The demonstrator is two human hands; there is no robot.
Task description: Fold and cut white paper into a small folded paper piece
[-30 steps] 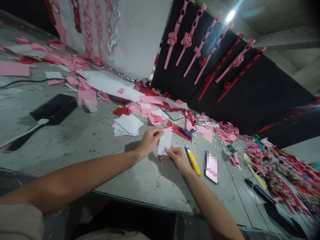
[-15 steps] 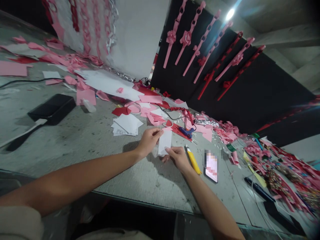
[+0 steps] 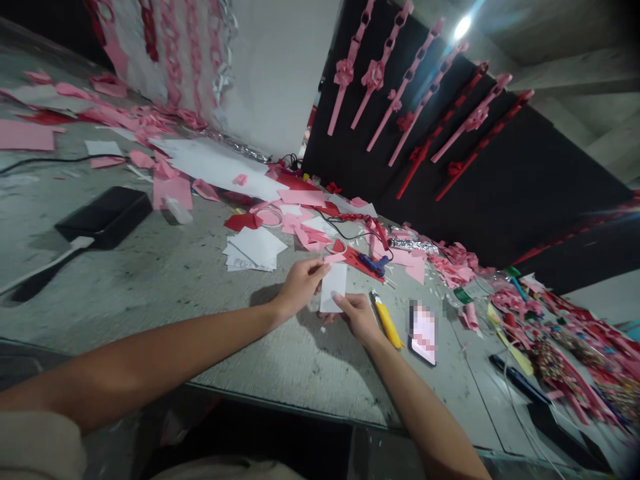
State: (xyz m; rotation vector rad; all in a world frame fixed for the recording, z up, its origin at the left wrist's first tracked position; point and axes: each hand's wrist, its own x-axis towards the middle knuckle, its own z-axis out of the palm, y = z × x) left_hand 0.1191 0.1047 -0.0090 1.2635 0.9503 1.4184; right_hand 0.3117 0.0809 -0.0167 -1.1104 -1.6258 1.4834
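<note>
Left hand is pinching paper at eleven o'clock, right hand at five; both are seemingly steadying it, the next move needing light grips.

The left hand and right hand hold a white paper slip over the surface, a yellow utility knife nearby.

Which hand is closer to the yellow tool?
Right. The right hand is just beside the yellow tool; the left hand is farther off, across the white paper.
</note>
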